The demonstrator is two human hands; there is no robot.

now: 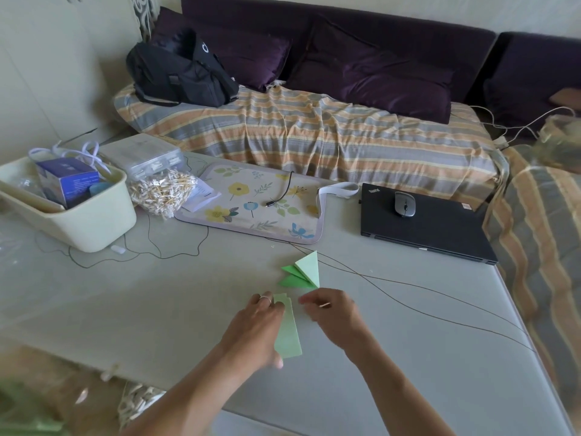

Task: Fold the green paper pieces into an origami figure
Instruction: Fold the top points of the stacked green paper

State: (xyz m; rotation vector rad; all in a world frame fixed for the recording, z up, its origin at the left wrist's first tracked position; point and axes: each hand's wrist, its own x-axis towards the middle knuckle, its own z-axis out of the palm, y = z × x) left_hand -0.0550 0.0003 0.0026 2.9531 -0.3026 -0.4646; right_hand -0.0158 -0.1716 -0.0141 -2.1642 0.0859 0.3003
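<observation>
A pale green folded paper strip [287, 333] lies on the grey table near the front edge. My left hand [256, 325] lies over the strip's left side, its fingers flat on the upper end and its thumb at the lower corner. My right hand [333, 313] hovers just right of the strip with its fingers loosely curled; it is blurred and seems to hold nothing. Just beyond both hands sits a folded green figure [301, 272], made of a light green triangle and darker green flaps, touched by neither hand.
A floral mat [251, 202] with a black cable lies further back. A closed black laptop [424, 225] with a mouse [405, 203] sits at the right. A cream bin [78, 215] and a bag of cotton swabs [163, 190] stand at the left. Thin wires [408, 297] cross the table.
</observation>
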